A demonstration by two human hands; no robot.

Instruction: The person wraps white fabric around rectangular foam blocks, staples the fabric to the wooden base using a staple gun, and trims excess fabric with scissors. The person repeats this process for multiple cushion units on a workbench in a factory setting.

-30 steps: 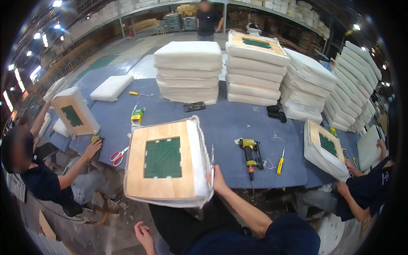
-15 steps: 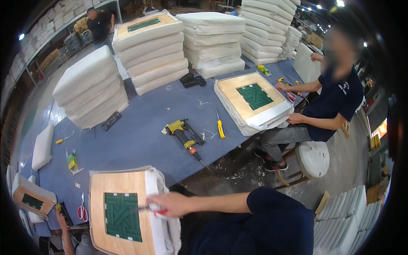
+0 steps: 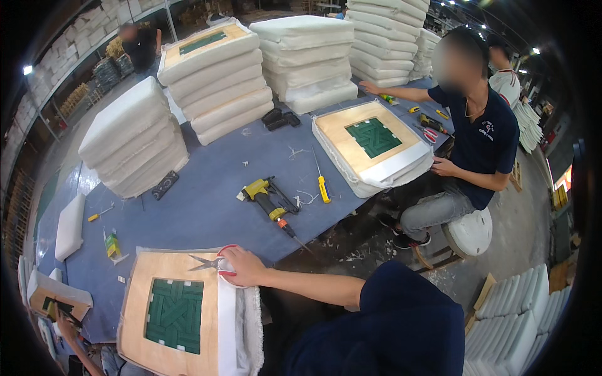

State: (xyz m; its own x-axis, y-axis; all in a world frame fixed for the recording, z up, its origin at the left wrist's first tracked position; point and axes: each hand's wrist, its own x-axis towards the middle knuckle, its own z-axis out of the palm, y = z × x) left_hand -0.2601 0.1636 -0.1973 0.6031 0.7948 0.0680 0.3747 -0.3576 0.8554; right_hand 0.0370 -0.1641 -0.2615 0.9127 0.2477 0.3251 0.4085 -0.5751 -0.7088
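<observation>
Your right hand (image 3: 246,268) rests on the upper right corner of the seat cushion (image 3: 179,313) in front of you, its grip closed around the red handles of a pair of scissors (image 3: 216,263); the blades lie open, pointing left across the pale wooden frame. Your left hand does not show in the head view. The cushion lies underside up at the near edge of the blue worktop (image 3: 213,188), with green webbing (image 3: 175,313) crossing its square opening and white fabric folded over its right side.

Beyond your hand, a yellow staple gun (image 3: 268,198) lies on the worktop with its hose trailing toward the edge, and a yellow-handled screwdriver (image 3: 322,183) lies just to its right. A second cushion (image 3: 374,145) lies underside up further along, in front of a seated co-worker in a dark shirt (image 3: 480,141), whose one arm reaches out toward the far stacks and whose other hand rests just beside that cushion. Stacks of white cushions (image 3: 135,141) stand along the far side of the worktop. At the lower left, another person's hand (image 3: 64,326) holds a smaller frame (image 3: 56,299).
</observation>
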